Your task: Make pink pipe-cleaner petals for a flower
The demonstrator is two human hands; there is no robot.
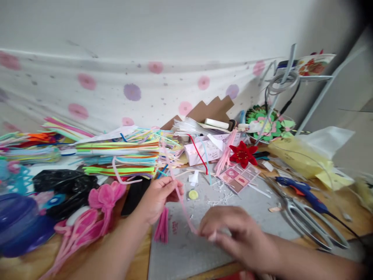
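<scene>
My left hand point(159, 196) is closed around a bundle of pink pipe cleaners point(162, 225) that hangs below my fist. A single light pink pipe cleaner point(180, 194) runs from that hand down to my right hand point(233, 235), which pinches its lower end above a grey work mat point(186, 249). Motion blurs my right fingers. A tall stack of pipe cleaners in many colours point(122, 155) lies just behind my left hand.
A pink pipe-cleaner flower point(99, 210) and a blue bowl point(20, 225) sit at the left. A red flower point(243, 153), a blue glue gun point(303, 192), large scissors point(309, 223), a yellow bag point(305, 155) and a wire rack point(291, 77) are at the right.
</scene>
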